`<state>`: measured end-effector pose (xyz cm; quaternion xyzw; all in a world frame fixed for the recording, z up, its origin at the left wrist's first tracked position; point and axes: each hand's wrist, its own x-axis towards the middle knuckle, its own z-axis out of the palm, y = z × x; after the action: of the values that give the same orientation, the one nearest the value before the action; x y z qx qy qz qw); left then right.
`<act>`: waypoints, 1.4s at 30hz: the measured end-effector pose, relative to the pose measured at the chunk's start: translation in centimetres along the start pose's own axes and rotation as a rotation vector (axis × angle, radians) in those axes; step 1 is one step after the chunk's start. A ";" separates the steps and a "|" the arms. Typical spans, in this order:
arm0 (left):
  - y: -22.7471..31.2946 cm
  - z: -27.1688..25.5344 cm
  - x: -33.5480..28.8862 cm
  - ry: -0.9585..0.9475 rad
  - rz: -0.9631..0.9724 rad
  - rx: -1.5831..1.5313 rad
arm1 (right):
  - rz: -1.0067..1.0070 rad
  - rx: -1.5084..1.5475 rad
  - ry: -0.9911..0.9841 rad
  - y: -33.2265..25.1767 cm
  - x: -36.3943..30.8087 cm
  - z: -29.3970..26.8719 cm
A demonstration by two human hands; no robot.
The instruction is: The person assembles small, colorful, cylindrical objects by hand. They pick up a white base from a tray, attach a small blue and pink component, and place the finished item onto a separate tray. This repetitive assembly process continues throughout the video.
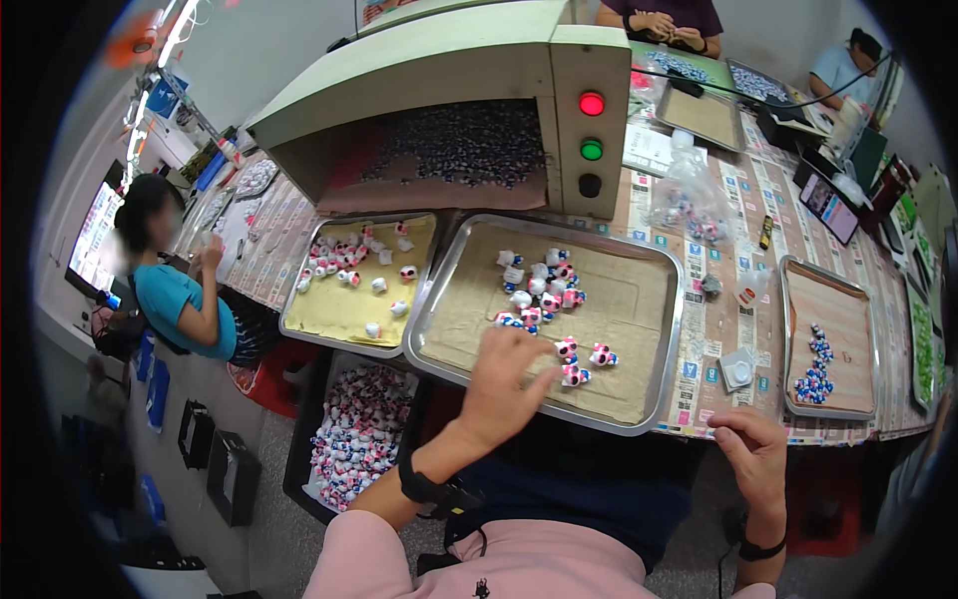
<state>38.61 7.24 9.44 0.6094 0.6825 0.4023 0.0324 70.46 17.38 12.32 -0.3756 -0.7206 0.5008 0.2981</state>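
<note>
My left hand (pixel 504 387) is over the large metal tray (pixel 431 344) in the middle, thumb and fingers spread apart. Its fingertips are at the near edge of a cluster of small figurines (pixel 544 290), white with pink and blue parts; whether they touch is hard to tell. Beside my thumb, a few more figurines (pixel 573 375) stand apart from the cluster. Brown lining (pixel 619 299) covers the tray's bottom. My right hand (pixel 755 454) hovers at the table's front edge, right of the tray, its fingers curled in toward the thumb. Anything inside it is hidden.
Behind the tray stands a box-shaped machine (pixel 399 80) with lit lamps. A yellow-lined tray (pixel 339 329) with white and pink figurines sits left, above a full black bin (pixel 301 479). Another tray (pixel 838 344) lies right, near a small white square object (pixel 736 369). Co-workers sit left and behind.
</note>
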 end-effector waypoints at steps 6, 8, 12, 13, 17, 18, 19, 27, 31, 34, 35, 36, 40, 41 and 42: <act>-10.3 -8.5 1.3 0.303 -0.122 0.467 | 0.045 0.031 0.052 0.7 -0.8 -1.2; -15.3 -11.3 0.1 0.124 -0.378 0.611 | 0.028 0.036 0.049 0.9 -0.9 -1.4; -18.9 -14.7 0.2 -0.227 -0.662 0.620 | 0.014 0.037 0.049 0.5 -0.9 -1.2; -19.7 -14.7 0.2 -0.240 -0.638 0.592 | 0.010 0.015 0.042 0.5 -0.8 -1.2; -22.5 -12.6 1.2 -0.032 -0.490 0.510 | -0.032 0.015 0.041 0.4 -0.5 -0.6; -22.7 -12.6 1.3 0.002 -0.454 0.511 | -0.022 0.038 0.027 0.3 -0.4 -0.5; -22.6 -12.1 1.8 0.030 -0.414 0.506 | -0.008 0.056 0.020 0.3 -0.4 -0.5; -18.6 -8.6 4.7 0.099 -0.157 0.391 | -0.032 0.018 0.055 0.6 -0.6 -0.7; -19.2 -8.2 5.5 0.035 -0.108 0.520 | -0.065 -0.014 0.045 0.7 -0.6 -0.8; -18.5 -8.0 5.5 -0.043 -0.228 0.625 | -0.053 -0.019 0.060 0.5 -0.8 -0.9; -18.5 -7.9 5.4 -0.020 -0.220 0.592 | -0.045 -0.020 0.068 0.5 -0.9 -1.0; -18.7 -7.9 5.1 0.001 -0.213 0.557 | -0.043 -0.019 0.078 0.7 -1.0 -1.1; -20.8 -9.0 5.7 0.008 -0.175 0.521 | -0.012 -0.014 0.096 1.1 -1.5 -1.4; -21.1 -9.3 6.2 -0.040 -0.339 0.459 | 0.002 -0.018 0.100 1.1 -1.5 -1.5; -22.8 -9.7 6.3 -0.014 -0.277 0.390 | -0.029 -0.032 0.094 1.2 -1.5 -1.7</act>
<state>13.44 9.21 5.38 0.5074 0.8241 0.2503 -0.0266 72.95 17.22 11.66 -0.3930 -0.7190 0.4667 0.3329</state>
